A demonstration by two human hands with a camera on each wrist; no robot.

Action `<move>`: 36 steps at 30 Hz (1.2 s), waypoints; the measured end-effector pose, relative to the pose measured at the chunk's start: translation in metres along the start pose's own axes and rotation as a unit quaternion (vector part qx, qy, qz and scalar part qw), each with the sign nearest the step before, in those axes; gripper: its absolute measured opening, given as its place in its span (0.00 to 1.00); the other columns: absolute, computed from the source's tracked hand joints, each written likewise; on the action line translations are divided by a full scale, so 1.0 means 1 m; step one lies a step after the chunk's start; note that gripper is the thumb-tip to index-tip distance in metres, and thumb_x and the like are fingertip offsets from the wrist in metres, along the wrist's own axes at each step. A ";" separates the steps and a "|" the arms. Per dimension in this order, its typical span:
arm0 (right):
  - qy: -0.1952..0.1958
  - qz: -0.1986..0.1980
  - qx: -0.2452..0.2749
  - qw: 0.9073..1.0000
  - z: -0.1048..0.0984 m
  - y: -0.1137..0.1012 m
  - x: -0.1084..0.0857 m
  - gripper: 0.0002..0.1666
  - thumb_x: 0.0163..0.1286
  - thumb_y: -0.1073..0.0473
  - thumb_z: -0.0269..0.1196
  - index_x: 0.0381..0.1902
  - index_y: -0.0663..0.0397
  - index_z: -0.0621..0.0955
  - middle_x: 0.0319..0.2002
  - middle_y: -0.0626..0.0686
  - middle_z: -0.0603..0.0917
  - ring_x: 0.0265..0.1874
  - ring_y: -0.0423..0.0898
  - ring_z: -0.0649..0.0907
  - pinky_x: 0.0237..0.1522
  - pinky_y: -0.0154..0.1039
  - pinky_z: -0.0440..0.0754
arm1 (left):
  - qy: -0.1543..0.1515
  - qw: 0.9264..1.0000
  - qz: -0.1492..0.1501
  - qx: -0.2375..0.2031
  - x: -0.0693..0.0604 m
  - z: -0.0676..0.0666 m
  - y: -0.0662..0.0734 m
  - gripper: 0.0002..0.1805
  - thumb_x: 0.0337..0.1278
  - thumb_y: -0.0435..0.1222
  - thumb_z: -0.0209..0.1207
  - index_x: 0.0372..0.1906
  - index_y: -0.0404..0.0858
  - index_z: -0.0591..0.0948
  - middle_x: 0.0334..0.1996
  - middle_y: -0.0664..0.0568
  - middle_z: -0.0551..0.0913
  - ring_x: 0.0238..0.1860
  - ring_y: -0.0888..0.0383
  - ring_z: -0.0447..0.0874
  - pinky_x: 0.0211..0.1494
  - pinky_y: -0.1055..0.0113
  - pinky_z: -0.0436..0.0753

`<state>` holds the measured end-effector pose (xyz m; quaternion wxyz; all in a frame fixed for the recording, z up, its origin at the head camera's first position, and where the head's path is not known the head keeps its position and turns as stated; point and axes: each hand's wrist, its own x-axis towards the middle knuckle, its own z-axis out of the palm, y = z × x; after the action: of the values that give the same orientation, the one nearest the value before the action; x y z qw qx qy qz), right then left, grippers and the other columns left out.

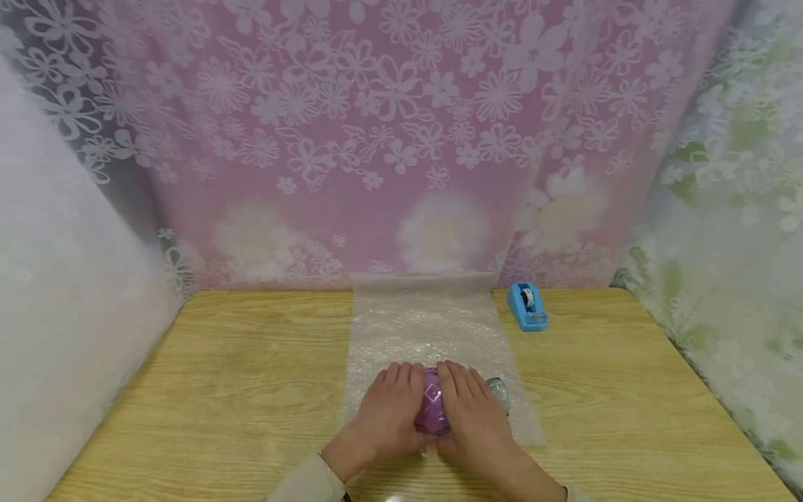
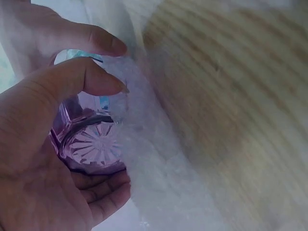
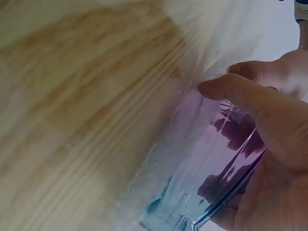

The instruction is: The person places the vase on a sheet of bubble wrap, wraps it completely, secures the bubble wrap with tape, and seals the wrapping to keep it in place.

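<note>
A faceted glass vase (image 1: 432, 404), purple shading to pale teal, lies on its side across a sheet of bubble wrap (image 1: 420, 321). My left hand (image 1: 390, 408) grips its purple end, where the left wrist view shows a starburst base (image 2: 98, 147). Around the middle curls my right hand (image 1: 475, 415), and the teal end (image 1: 498, 396) sticks out beyond it. Both thumbs press the near edge of the wrap (image 2: 144, 144) against the glass. Fingers of both hands reach over the far side; their tips are partly hidden.
A blue tape dispenser (image 1: 528, 307) stands at the back right of the wooden table (image 1: 263, 369). The wrap stretches to the back edge of the table, against a pink flowered curtain (image 1: 376, 139). Pale sheets hang on both sides.
</note>
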<state>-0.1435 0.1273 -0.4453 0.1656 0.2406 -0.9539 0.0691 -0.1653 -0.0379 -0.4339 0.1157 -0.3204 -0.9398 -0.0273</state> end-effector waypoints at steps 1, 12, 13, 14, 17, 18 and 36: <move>0.006 -0.004 -0.002 1.000 0.001 0.000 0.000 0.62 0.34 0.47 0.78 0.64 0.68 0.64 0.58 0.65 0.72 0.60 0.58 0.71 0.64 0.51 0.63 | -0.004 1.000 0.002 -0.003 0.000 -0.001 -0.001 0.53 0.22 0.60 0.74 0.54 0.33 0.67 0.43 0.45 0.74 0.44 0.52 0.73 0.49 0.59 0.77; -0.003 -0.040 0.002 0.999 -0.002 0.005 0.008 0.59 0.34 0.44 0.78 0.60 0.69 0.66 0.54 0.66 0.73 0.57 0.59 0.72 0.62 0.50 0.65 | -0.047 0.997 0.004 -0.057 0.004 -0.006 -0.011 0.51 0.22 0.57 0.75 0.54 0.34 0.66 0.44 0.46 0.73 0.46 0.52 0.71 0.53 0.58 0.75; -0.010 -0.036 0.006 0.999 -0.003 0.005 0.009 0.60 0.35 0.43 0.78 0.60 0.69 0.65 0.55 0.66 0.73 0.57 0.59 0.72 0.63 0.49 0.65 | -0.047 0.997 0.001 -0.059 0.004 -0.006 -0.011 0.51 0.22 0.57 0.76 0.54 0.34 0.66 0.44 0.46 0.73 0.46 0.52 0.71 0.53 0.58 0.75; -0.018 -0.031 0.009 0.999 -0.003 0.005 0.009 0.60 0.36 0.44 0.78 0.61 0.68 0.65 0.56 0.66 0.72 0.58 0.59 0.71 0.63 0.50 0.64 | -0.048 0.997 -0.001 -0.061 0.004 -0.006 -0.011 0.51 0.21 0.57 0.76 0.54 0.34 0.66 0.43 0.46 0.73 0.45 0.53 0.72 0.53 0.58 0.75; -0.041 -0.013 0.028 0.999 -0.005 0.004 0.010 0.61 0.38 0.45 0.77 0.65 0.68 0.62 0.59 0.66 0.70 0.60 0.59 0.70 0.64 0.50 0.62 | -0.053 0.996 -0.007 -0.064 0.005 -0.006 -0.010 0.52 0.20 0.57 0.76 0.54 0.34 0.67 0.43 0.46 0.73 0.45 0.53 0.72 0.53 0.59 0.75; -0.046 -0.007 0.036 0.998 -0.005 0.004 0.010 0.62 0.38 0.45 0.77 0.66 0.68 0.61 0.60 0.66 0.69 0.61 0.58 0.69 0.65 0.50 0.61 | -0.055 0.996 -0.009 -0.064 0.005 -0.006 -0.009 0.52 0.19 0.57 0.76 0.54 0.34 0.67 0.43 0.46 0.73 0.45 0.53 0.72 0.53 0.59 0.75; -0.006 -0.036 0.009 0.999 0.003 0.007 0.011 0.54 0.40 0.46 0.76 0.61 0.65 0.66 0.54 0.63 0.73 0.58 0.57 0.72 0.64 0.50 0.63 | -0.047 0.997 -0.019 -0.058 0.007 -0.007 -0.008 0.48 0.19 0.57 0.76 0.48 0.35 0.68 0.37 0.49 0.72 0.40 0.54 0.71 0.47 0.61 0.76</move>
<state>-0.1567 0.1283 -0.4443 0.1599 0.2772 -0.9448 0.0701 -0.1748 -0.0408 -0.4256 0.0519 -0.3097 -0.9469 -0.0689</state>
